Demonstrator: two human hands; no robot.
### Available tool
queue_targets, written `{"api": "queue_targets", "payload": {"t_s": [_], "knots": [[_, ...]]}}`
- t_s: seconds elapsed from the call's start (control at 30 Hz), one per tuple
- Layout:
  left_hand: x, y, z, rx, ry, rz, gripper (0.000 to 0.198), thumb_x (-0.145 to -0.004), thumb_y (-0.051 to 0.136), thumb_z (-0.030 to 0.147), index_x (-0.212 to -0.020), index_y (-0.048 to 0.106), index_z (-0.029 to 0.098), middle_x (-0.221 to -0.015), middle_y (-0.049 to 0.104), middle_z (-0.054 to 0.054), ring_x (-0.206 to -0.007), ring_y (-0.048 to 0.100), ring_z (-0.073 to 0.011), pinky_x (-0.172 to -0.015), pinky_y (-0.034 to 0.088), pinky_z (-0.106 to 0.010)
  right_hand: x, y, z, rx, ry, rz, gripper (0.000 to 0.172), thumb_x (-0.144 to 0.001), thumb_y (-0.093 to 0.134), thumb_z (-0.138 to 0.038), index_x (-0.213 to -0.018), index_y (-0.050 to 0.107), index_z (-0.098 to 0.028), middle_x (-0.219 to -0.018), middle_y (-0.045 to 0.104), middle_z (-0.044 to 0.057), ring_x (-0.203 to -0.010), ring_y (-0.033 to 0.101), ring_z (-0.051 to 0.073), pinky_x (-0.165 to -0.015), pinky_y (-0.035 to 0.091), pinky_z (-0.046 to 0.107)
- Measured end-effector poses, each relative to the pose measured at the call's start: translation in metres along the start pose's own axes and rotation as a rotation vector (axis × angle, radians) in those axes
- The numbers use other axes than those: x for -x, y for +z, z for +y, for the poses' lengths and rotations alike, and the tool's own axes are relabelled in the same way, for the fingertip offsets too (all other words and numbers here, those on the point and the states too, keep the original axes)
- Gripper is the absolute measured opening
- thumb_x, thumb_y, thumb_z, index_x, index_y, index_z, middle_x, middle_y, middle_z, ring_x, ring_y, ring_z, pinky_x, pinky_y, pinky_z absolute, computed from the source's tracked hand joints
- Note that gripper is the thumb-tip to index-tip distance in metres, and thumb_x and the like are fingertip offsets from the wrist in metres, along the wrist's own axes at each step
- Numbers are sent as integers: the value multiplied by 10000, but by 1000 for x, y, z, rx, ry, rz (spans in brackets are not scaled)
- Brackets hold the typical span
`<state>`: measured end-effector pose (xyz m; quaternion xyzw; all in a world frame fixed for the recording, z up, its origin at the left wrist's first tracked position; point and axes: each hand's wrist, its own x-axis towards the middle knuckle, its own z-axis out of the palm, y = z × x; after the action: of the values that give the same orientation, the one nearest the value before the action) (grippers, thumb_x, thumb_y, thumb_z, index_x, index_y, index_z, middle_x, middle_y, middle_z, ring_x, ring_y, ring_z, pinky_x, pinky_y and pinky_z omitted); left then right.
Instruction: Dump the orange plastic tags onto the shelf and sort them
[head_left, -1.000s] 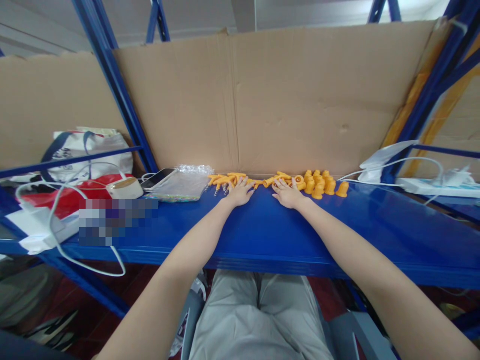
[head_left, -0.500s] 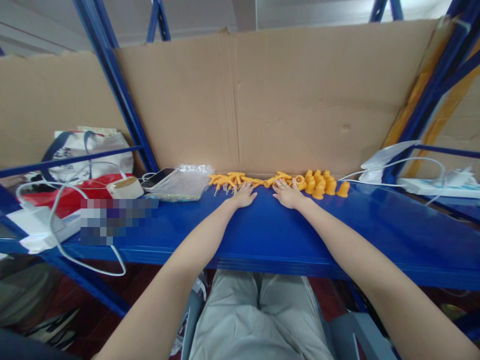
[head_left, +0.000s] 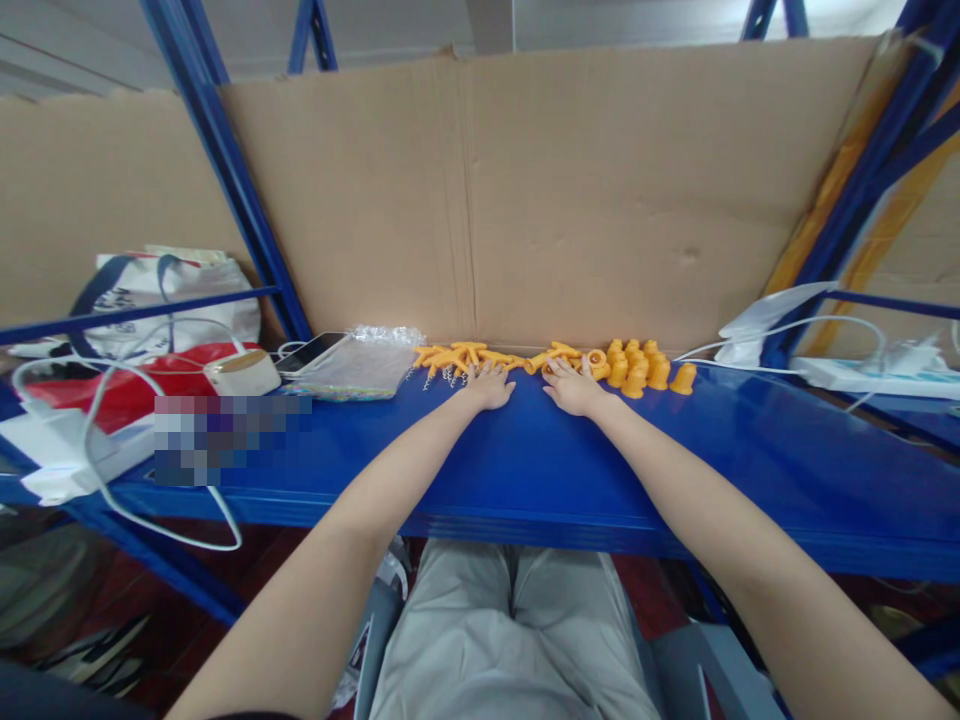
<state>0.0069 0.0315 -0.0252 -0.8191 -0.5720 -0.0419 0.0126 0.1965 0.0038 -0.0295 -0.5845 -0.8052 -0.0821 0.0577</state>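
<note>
My left hand [head_left: 491, 387] lies flat with its fingers apart at the front of a heap of orange corkscrew-like pieces [head_left: 448, 357], whose metal spirals poke out toward me. Some of these pieces are partly covered by its fingertips. My right hand [head_left: 573, 387] is spread too, palm down, its fingers over a few orange hollow parts [head_left: 597, 360]. Between the hands, at the back, lie more orange pieces [head_left: 534, 364]. Several orange bell-shaped cups [head_left: 636, 378] stand in a group just right of the right hand. Neither hand grips anything that I can see.
The blue shelf [head_left: 525, 470] ends at the back in a cardboard panel [head_left: 585, 200]. To the left are a clear plastic bag [head_left: 360, 370], a phone [head_left: 319, 350], a white adapter [head_left: 241, 373] and cables. A power strip [head_left: 874, 372] lies at the far right.
Both hands stay spread in nearly the same spots among the orange pieces. The camera view has shifted slightly; nothing was picked up or let go.
</note>
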Motion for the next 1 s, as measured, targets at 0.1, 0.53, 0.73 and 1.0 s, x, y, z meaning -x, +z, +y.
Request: {"api": "queue_targets", "payload": {"t_s": [0.1,0.53,0.73,1.0], "knots": [[-4,-5,6,-14,47,108,492,-981,407,315,-1438,523,175,-1581,432,-155,-1520,284,-331,-1231,84,-648,1,-2,-1,-2,-4,-8,492,-1011,369,-283,-1463,542,-195,-1644,292,141,-1528,241,328,-1207,61,669],[-30,-10,45,54,-6,189,325,-942,522,233,-1254,589,172,-1351,653,-151,-1285,593,-287,-1205,205,-629,5,-9,-1,-66,-29,10,468,-978,445,-242,-1419,573,-154,-1617,336,187,-1501,315,340,-1200,110,686],[-30,-17,45,94,33,342,212,-914,592,258,-1107,622,176,-1209,719,-118,-1179,652,-260,-1177,318,-500,-3,-5,3,-239,-17,160,391,-965,479,-246,-1322,634,-202,-1463,569,149,-1394,487,324,-1187,166,681],[-8,-42,40,169,132,531,221,-902,612,328,-1017,616,139,-1033,718,-142,-989,679,-263,-851,508,-348,-22,-12,2,-1105,170,349,470,-1051,304,-428,-1164,682,-173,-1189,731,137,-1142,679,210,-984,518,352]]}}
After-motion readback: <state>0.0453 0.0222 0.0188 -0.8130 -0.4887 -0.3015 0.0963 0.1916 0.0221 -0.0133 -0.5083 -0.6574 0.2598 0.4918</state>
